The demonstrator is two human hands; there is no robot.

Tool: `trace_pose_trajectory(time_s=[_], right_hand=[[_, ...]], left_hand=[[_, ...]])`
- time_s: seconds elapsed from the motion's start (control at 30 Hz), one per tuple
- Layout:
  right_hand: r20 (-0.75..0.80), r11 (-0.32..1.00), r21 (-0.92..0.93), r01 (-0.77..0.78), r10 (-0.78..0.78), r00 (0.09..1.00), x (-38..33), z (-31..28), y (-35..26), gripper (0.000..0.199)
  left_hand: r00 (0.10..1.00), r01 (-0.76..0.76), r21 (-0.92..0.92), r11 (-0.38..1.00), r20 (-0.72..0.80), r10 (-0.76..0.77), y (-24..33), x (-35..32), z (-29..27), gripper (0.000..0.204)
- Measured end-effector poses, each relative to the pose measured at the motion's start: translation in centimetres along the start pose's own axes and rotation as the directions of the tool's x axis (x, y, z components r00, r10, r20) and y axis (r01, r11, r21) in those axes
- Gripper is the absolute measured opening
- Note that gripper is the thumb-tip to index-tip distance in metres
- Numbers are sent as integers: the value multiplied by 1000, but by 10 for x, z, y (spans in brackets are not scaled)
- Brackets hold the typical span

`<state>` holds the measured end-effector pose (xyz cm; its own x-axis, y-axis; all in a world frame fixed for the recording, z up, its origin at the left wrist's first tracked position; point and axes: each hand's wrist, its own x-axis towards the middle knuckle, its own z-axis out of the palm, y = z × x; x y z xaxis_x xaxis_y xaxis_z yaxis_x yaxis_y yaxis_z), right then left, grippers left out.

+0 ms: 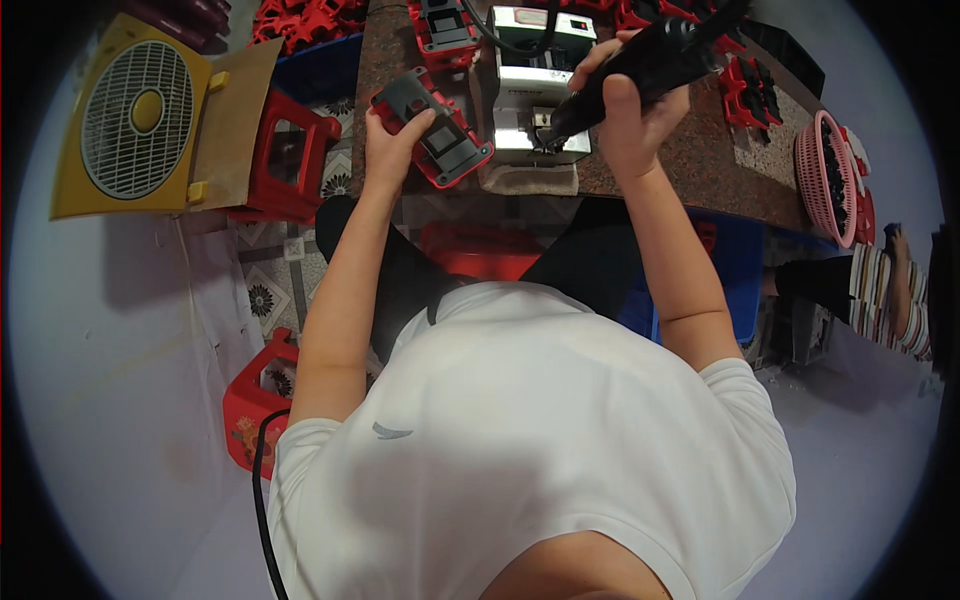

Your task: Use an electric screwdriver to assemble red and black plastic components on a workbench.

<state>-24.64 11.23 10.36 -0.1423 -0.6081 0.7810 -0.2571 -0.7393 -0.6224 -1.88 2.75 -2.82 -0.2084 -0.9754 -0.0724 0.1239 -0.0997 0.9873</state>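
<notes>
My left hand (392,150) is closed around the near left end of a red-and-grey plastic housing (447,143), its thumb across the grey top. The housing is tilted at the table's front edge. In my right hand (635,125) is a black electric screwdriver (640,82), pointing down and left. Its tip is at the metal outlet of a white screw feeder (512,142); whether the tip touches a screw there is too small to tell. Another red-and-grey housing (445,35) lies just beyond the one I hold.
A black cable (500,42) loops over the feeder. Red plastic parts (750,95) lie on the right of the brown speckled table (690,160), near a pink basket (827,180) of dark pieces. To the left stand a yellow fan (125,125) and red stool (290,150). Another person's striped sleeve (885,290) shows at right.
</notes>
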Motion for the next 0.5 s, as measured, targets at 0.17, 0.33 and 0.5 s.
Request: trace_pose_trajectory(time_s=[0.17,0.33,0.5], right_hand=[[-48,998,59,-38,40,998,-14,5,2,46],[-50,998,56,-25,27,998,-21,6,5,46],[32,963,35,-267,266,963,0,7,8,39]], left_hand=[[999,32,-15,999,-9,-32,-4,2,-2,64],[1000,21,-24,999,-2,-21,-4,1,1,65],[999,20,36,999,-38,-18,-5,-1,0,59]])
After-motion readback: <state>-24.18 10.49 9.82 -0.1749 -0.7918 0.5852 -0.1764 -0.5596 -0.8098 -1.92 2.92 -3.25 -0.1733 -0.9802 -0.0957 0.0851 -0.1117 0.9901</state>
